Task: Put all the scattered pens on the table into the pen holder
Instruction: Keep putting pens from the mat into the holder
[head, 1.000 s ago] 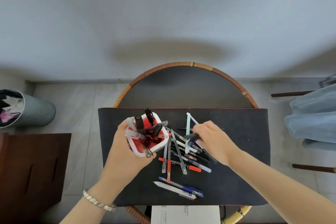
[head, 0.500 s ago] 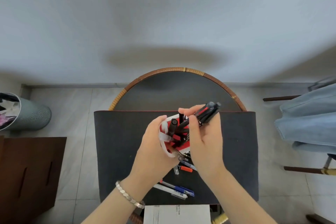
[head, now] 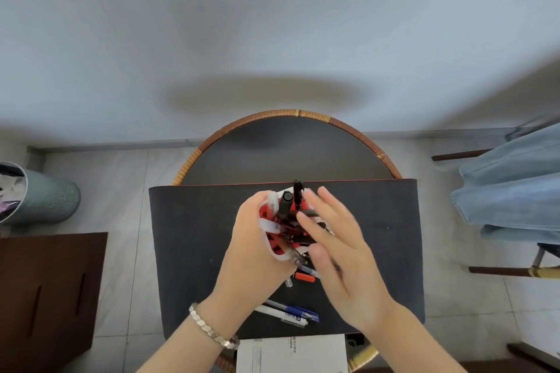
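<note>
— Where was the pen holder (head: 274, 247)?

— Mid-frame, over the dark mat (head: 194, 245), gripped by the left hand (head: 257, 254), black pens (head: 285, 206) poking out its top.

— And the right hand (head: 339, 248)?

— Just right of it, fingers spread, holding nothing. Below, a red pen (head: 304, 276) and a blue pen (head: 295, 309) lay on the mat.

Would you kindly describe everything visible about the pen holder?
The pen holder is a red cup with a white rim, plastic by its look, held tilted above the dark mat in the left hand, whose fingers wrap its left side. Black pens jut from its mouth. The right hand, open, covers its right side.
</note>
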`<state>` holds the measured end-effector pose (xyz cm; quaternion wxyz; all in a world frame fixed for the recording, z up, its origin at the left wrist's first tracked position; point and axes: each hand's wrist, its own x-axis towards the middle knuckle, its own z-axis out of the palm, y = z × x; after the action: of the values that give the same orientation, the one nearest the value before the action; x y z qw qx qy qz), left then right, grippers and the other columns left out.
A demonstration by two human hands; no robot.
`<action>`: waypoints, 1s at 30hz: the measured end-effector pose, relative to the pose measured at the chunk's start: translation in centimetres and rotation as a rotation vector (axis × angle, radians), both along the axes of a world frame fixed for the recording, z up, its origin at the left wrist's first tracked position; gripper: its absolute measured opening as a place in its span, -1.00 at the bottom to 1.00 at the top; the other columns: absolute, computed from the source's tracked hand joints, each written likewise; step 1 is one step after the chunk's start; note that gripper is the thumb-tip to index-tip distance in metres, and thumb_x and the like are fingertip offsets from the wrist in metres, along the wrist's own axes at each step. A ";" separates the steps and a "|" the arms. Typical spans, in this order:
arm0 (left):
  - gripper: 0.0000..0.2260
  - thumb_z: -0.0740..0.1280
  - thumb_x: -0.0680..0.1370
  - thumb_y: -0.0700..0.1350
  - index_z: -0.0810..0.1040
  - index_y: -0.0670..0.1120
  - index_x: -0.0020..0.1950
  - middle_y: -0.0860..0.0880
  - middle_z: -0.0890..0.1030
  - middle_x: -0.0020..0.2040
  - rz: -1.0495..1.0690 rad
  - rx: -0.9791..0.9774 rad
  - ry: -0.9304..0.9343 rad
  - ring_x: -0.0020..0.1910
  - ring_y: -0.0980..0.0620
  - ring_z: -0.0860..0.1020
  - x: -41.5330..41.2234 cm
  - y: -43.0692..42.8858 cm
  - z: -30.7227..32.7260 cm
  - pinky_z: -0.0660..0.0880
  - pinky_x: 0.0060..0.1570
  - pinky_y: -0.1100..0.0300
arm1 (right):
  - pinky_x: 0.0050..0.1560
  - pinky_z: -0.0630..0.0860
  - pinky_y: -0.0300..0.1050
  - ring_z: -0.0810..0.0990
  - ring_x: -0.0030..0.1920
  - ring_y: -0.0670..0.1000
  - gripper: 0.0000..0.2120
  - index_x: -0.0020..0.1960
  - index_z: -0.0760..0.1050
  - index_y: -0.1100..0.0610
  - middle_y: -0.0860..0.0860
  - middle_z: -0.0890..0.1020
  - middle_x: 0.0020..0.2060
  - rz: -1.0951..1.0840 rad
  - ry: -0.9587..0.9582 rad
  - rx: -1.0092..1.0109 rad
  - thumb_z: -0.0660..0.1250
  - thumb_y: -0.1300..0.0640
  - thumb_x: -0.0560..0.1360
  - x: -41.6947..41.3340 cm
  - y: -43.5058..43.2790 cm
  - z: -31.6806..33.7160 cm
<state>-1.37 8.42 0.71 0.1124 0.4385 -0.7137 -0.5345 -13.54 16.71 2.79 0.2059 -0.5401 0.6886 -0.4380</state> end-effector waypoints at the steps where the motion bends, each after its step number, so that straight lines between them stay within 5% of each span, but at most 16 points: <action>1: -0.41 0.50 0.22 0.07 0.37 0.06 0.18 0.09 0.49 0.08 0.037 -0.033 -0.035 0.11 0.15 0.51 0.2 -0.3 -0.3 0.50 0.18 0.16 | 0.41 0.20 -0.30 0.28 0.38 -0.19 -0.64 0.27 0.40 0.12 -0.16 0.40 0.30 -0.089 -0.054 -0.020 0.04 -0.01 0.58 -0.5 0.1 -0.3; 5: -0.28 0.58 0.18 -0.03 0.34 0.02 0.26 -0.01 0.48 0.17 0.125 -0.020 -0.134 0.16 0.01 0.51 1.8 -1.6 -1.8 0.55 0.14 0.02 | 0.19 0.40 -0.24 0.50 0.16 -0.04 -0.76 0.14 0.50 0.10 -0.12 0.53 0.04 -0.466 -0.155 0.330 0.22 0.25 0.51 -4.0 0.1 -4.7; 13: -0.27 0.60 0.21 -0.14 0.29 0.05 0.25 0.00 0.45 0.21 0.185 -0.042 -0.167 0.16 0.01 0.47 3.7 -2.1 -1.5 0.48 0.23 -0.01 | 0.09 0.40 -0.08 0.43 0.13 0.09 -0.70 0.24 0.28 0.16 0.08 0.47 0.15 0.089 0.511 0.996 0.20 0.21 0.52 -4.2 -2.6 -13.8; 19: -0.23 0.60 0.20 -0.12 0.28 0.04 0.29 0.00 0.45 0.23 0.175 -0.034 -0.197 0.17 -0.03 0.48 4.7 -2.4 -2.0 0.49 0.23 -0.05 | -0.14 0.41 -0.07 0.48 -0.01 0.12 -0.75 0.13 0.33 0.23 0.11 0.42 0.09 0.169 0.569 1.190 0.18 0.35 0.46 -4.6 -1.6 -13.4; 21: -0.22 0.60 0.19 -0.08 0.28 0.05 0.29 0.01 0.45 0.22 0.178 -0.032 -0.199 0.17 -0.02 0.49 4.9 -2.6 -2.1 0.50 0.21 -0.03 | -0.17 0.45 -0.02 0.44 -0.12 0.13 -0.74 0.15 0.36 0.24 0.05 0.40 -0.10 0.247 0.543 1.258 0.18 0.35 0.47 -5.7 0.1 -12.2; 23: -0.23 0.60 0.19 -0.06 0.28 0.05 0.29 0.02 0.45 0.22 0.182 -0.036 -0.190 0.17 -0.01 0.49 4.9 -2.7 -1.8 0.51 0.21 0.00 | -0.24 0.45 0.03 0.41 -0.26 0.13 -0.82 0.10 0.36 0.24 0.00 0.36 -0.33 0.112 0.311 1.283 0.09 0.26 0.52 -7.0 1.5 -10.1; 26: -0.27 0.60 0.20 -0.10 0.27 0.10 0.23 0.05 0.42 0.23 0.179 -0.050 -0.162 0.16 0.05 0.47 4.5 -2.7 -1.4 0.47 0.20 0.17 | -0.45 0.30 -0.18 0.41 -0.43 -0.02 -0.85 0.02 0.36 0.05 0.00 0.46 -0.42 -0.059 0.000 1.101 0.04 0.07 0.59 -7.7 1.9 -4.1; 30: -0.28 0.57 0.24 -0.19 0.22 0.16 0.20 0.08 0.39 0.21 0.146 -0.060 -0.112 0.13 0.12 0.46 3.7 -2.5 -0.6 0.41 0.17 0.33 | -0.50 0.29 -0.30 0.36 -0.52 -0.15 -0.80 0.05 0.29 -0.32 -0.07 0.39 -0.47 0.155 -0.035 0.847 -0.07 -0.09 0.56 -6.1 -0.2 5.2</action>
<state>2.29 5.90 0.07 0.1241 0.5152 -0.7005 -0.4779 -19.61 16.51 7.95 0.4535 -0.4504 0.7613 -0.1088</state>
